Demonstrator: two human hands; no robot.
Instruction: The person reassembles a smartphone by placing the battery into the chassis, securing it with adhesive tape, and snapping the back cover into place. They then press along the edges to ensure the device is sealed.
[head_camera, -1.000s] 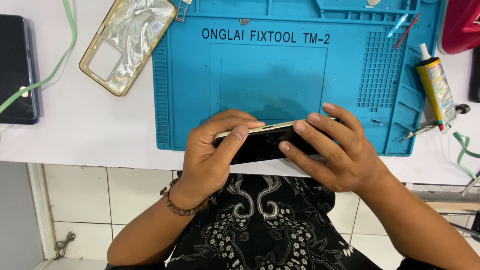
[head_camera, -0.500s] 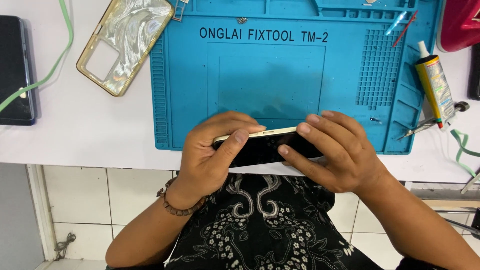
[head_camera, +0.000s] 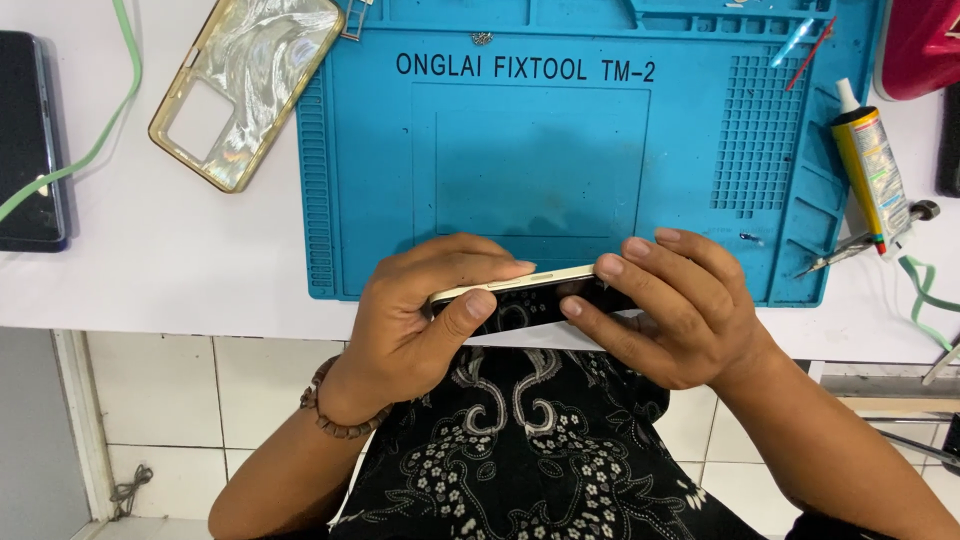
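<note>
I am holding a smartphone (head_camera: 520, 297) in both hands at the near edge of the white table (head_camera: 200, 260), just in front of the blue silicone repair mat (head_camera: 545, 150). My left hand (head_camera: 415, 320) is wrapping its left end, thumb pressing on the dark glass. My right hand (head_camera: 665, 310) is closing around the right end, fingers curled over the pale top edge. Compared with a second ago, almost nothing is changing: the phone is staying tilted edge-on and both grips are staying closed. A marbled phone case (head_camera: 245, 90) is lying beyond, a glue tube (head_camera: 870, 165) and tweezers (head_camera: 850, 250) to my right.
</note>
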